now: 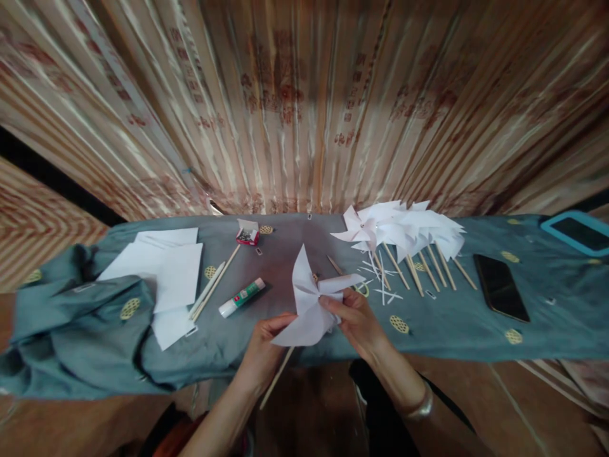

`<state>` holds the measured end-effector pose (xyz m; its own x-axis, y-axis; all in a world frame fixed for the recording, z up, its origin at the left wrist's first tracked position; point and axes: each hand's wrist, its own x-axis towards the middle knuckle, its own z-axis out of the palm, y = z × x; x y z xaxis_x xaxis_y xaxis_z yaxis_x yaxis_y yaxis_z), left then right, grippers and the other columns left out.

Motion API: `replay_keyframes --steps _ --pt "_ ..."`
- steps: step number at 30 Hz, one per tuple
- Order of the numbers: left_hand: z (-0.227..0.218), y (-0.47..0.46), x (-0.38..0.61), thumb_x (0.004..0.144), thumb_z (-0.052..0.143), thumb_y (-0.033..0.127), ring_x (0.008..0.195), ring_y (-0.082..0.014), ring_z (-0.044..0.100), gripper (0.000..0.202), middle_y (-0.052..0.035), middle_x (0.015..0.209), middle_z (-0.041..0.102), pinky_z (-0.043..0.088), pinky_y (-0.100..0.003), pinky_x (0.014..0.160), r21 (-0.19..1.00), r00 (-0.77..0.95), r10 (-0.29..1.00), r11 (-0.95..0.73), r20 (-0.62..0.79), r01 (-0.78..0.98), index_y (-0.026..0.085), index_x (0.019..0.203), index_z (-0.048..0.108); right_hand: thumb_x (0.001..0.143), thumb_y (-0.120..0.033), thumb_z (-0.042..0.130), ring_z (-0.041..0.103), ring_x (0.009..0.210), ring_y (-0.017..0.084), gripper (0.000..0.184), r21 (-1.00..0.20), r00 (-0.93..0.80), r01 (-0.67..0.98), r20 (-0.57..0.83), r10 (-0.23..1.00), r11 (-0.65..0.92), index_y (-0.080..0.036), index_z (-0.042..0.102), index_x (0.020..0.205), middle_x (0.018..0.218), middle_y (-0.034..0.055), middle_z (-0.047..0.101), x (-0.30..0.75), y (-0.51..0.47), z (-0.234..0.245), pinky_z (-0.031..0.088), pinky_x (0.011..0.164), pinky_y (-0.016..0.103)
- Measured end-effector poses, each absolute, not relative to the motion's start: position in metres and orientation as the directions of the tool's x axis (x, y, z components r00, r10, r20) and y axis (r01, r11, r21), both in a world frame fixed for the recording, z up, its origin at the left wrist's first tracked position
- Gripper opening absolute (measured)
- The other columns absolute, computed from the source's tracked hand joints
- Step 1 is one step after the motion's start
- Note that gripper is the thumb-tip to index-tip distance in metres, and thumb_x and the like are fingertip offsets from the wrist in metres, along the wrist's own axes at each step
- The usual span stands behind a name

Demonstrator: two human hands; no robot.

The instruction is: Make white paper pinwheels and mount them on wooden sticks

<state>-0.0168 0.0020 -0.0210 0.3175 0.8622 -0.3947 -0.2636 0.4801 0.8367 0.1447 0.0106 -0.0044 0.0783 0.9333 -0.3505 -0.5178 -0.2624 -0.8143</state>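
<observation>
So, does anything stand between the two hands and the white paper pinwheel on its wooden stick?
Nothing visible does. The left hand grips the white paper pinwheel from below, near its thin wooden stick, and the right hand pinches the paper near the centre with its fingers.

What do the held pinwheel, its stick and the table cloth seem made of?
The pinwheel looks like thin matte white paper, sharply folded. Its stick is pale bare wood or bamboo, unclear which. The cloth seems soft grey-blue fabric, bunched in folds.

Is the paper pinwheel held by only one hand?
No, the left hand and right hand both grip the paper pinwheel.
</observation>
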Motion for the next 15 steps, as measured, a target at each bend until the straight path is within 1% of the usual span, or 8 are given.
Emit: replay_keyframes --steps 4,7,12,15 --pt "-0.02 0.002 -0.017 0.062 0.079 0.027 0.067 -0.0175 0.059 0.016 -0.006 0.075 0.071 0.046 -0.025 0.065 0.875 0.273 0.9 0.41 -0.341 -0.259 0.017 0.075 0.079 0.049 -0.03 0.089 0.069 0.062 0.016 0.029 -0.823 0.134 -0.519 -0.345 0.929 -0.23 -0.019 0.076 0.074 0.071 0.0021 0.076 0.14 0.013 -0.012 0.055 0.061 0.025" --pt "-0.019 0.004 -0.02 0.062 0.078 0.027 0.064 -0.0161 0.056 0.018 -0.0049 0.07 0.068 0.043 -0.024 0.06 0.912 0.214 0.925 0.357 -0.315 -0.201 0.016 0.075 0.079 0.052 -0.029 0.088 0.07 0.063 0.018 0.029 -0.839 0.155 -0.503 -0.324 0.933 -0.207 -0.019 0.076 0.076 0.073 0.0032 0.077 0.137 0.015 -0.016 0.056 0.063 0.028" --pt "-0.015 0.007 -0.028 0.059 0.08 0.027 0.063 -0.0173 0.055 0.014 -0.005 0.068 0.066 0.044 -0.025 0.062 0.966 0.157 0.974 0.188 -0.161 -0.179 0.016 0.065 0.077 0.05 -0.029 0.088 0.071 0.067 0.02 0.029 -0.836 0.149 -0.505 -0.33 0.932 -0.215 -0.019 0.077 0.075 0.075 0.0037 0.077 0.129 0.016 -0.014 0.056 0.066 0.03" --pt "-0.012 0.008 -0.031 0.059 0.08 0.025 0.06 -0.0168 0.055 0.013 -0.0042 0.064 0.065 0.043 -0.024 0.058 0.968 0.124 0.979 0.181 -0.161 -0.171 0.014 0.064 0.075 0.053 -0.029 0.086 0.071 0.072 0.019 0.025 -0.844 0.143 -0.497 -0.308 0.941 -0.2 -0.02 0.077 0.075 0.08 0.0038 0.078 0.126 0.016 -0.01 0.056 0.072 0.03"
